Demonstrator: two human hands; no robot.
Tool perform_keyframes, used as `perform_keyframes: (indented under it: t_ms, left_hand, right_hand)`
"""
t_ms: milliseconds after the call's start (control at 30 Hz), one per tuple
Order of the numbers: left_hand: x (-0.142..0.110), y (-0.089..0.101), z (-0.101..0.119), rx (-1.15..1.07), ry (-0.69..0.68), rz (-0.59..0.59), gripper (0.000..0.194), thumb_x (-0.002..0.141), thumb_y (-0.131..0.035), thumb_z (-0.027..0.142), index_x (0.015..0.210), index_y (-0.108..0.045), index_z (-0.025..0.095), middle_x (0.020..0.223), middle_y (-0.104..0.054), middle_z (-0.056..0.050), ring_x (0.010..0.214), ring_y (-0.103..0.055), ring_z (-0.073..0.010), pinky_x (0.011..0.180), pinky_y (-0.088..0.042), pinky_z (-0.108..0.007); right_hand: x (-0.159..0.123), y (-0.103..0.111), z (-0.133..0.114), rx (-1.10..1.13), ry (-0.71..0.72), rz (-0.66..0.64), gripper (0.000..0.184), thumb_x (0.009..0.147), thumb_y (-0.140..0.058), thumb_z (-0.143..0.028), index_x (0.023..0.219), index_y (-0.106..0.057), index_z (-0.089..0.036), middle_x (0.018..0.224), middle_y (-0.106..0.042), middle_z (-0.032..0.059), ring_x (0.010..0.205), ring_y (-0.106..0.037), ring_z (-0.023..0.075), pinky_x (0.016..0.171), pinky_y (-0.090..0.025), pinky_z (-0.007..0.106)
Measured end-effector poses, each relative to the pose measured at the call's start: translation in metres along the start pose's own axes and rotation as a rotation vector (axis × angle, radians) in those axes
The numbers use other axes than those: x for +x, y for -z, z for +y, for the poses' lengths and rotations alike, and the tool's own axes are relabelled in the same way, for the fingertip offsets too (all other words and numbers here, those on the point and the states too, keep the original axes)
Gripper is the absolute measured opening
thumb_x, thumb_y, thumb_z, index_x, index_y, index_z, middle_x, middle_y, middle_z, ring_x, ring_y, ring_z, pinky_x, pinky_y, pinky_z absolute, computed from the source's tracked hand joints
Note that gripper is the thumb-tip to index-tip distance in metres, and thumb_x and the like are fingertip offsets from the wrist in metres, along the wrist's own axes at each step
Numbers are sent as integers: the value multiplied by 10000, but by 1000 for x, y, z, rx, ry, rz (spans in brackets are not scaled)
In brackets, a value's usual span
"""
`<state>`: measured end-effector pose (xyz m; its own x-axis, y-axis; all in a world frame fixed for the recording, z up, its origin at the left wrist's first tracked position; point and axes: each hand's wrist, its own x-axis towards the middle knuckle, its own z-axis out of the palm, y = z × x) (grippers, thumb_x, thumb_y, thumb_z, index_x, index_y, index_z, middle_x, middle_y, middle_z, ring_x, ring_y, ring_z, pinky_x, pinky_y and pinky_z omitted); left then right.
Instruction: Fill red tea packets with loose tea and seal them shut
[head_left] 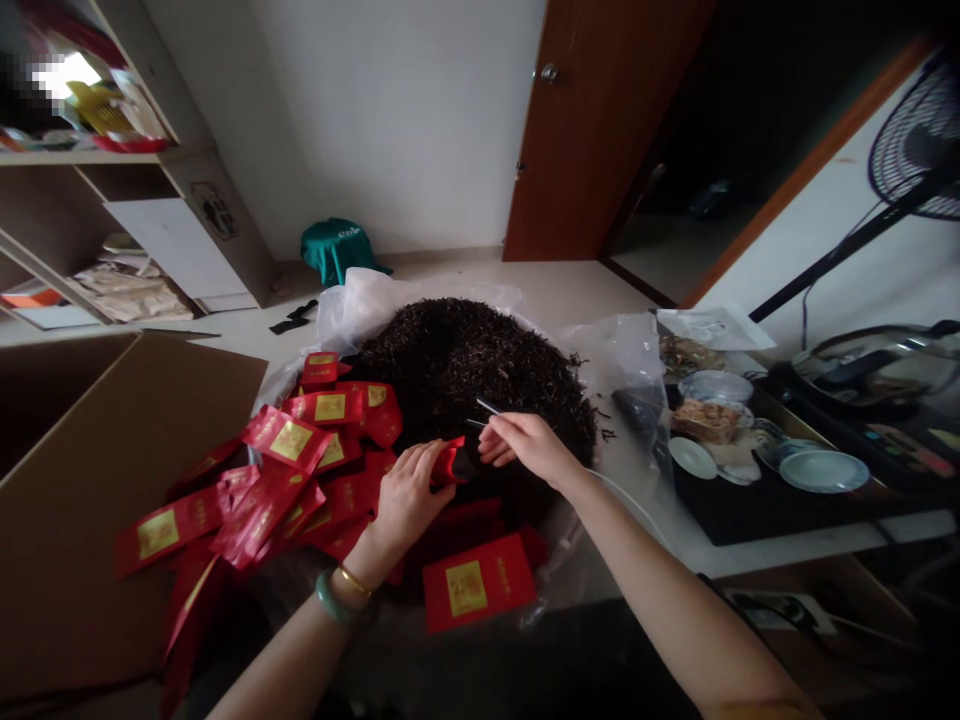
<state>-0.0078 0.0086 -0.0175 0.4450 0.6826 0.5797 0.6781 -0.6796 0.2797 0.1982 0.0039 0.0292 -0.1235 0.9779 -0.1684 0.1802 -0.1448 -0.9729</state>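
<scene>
My left hand [409,485] is closed around a small red packet [450,458], its dark open end facing right. My right hand [529,445] pinches a slim two-pronged tool [487,406] that looks like tweezers, its tips spread apart and pointing left. Both hands are close together over the near side of a big heap of dark, dry tea leaves [480,350] in a clear plastic bag [352,297]. Many red packets with gold labels [292,440] lie piled to the left of my left hand. Another red packet [480,585] lies flat just below my hands.
An open cardboard box [112,470] stands at the left. On the right, a low table [750,520] bears glass bowls, small dishes and a lidded pan [877,360]. Behind are a teal-covered stool [337,250], shelves, a wooden door [592,130] and a fan [919,140].
</scene>
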Motion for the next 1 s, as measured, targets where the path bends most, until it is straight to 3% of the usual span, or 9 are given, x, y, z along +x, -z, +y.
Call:
perform_keyframes:
  t_ms: [67,100,167,267,400,567,767,1000]
  left_hand:
    - [0,1,0,-7,-2,-4,454,703,-642,140,1143,-537,177,1049,-689,-83,962,-645,-247,818,-555,-364]
    - [1,1,0,-10,-3,-7,460,698,-648,138,1143,-535,177,1051,-689,-80,963,-644,-245,817,-556,-361]
    - [1,0,0,-15,0,-9,473,692,-658,145,1146,-532,176,1054,-687,-79,962,-642,-243,814,-557,-356]
    - [0,0,0,-15,12,-12,476,695,-661,168,1152,-530,182,1058,-681,-83,964,-638,-241,817,-554,-353]
    - [0,-1,-1,-23,32,-15,475,696,-655,176,1152,-527,195,1066,-678,-76,967,-636,-237,821,-552,-352]
    - [0,0,-1,-17,34,-11,480,683,-662,161,1144,-529,184,1050,-679,-76,960,-636,-234,823,-550,-339]
    - [0,-1,-1,-11,24,-15,473,689,-651,156,1145,-527,182,1044,-681,-77,954,-640,-233,815,-551,-337]
    - [1,0,0,-24,65,-22,462,678,-652,152,1123,-538,197,1031,-683,-65,939,-647,-229,801,-551,-330]
  right_hand:
    - [8,1,19,-246,56,22,217,848,-538,-336,862,-695,-187,826,-726,81,776,-685,224,715,-537,363]
    - [12,-1,29,-379,115,-30,168,811,-583,-262,912,-702,-198,927,-726,86,893,-671,246,820,-512,388]
    - [16,-6,46,-615,152,-136,396,714,-677,-173,1108,-656,-211,1180,-652,109,1106,-586,287,962,-434,426]
    - [20,-16,56,-901,129,-265,736,642,-760,-202,1327,-490,-228,1419,-446,128,1244,-453,321,1014,-384,457]
    - [20,-24,48,-1114,118,-353,723,650,-762,-312,1314,-495,-214,1335,-483,147,1142,-494,335,909,-466,453]
    - [15,-31,37,-1216,66,-416,770,584,-788,-391,1274,-519,-180,1221,-525,158,1099,-500,360,835,-507,452]
    - [9,-40,34,-1293,32,-399,608,653,-717,-267,1237,-558,-207,1193,-553,159,1034,-568,334,731,-527,374]
    - [14,-20,34,-1042,126,-303,378,621,-651,-135,993,-662,-198,948,-650,68,811,-638,223,665,-466,276]
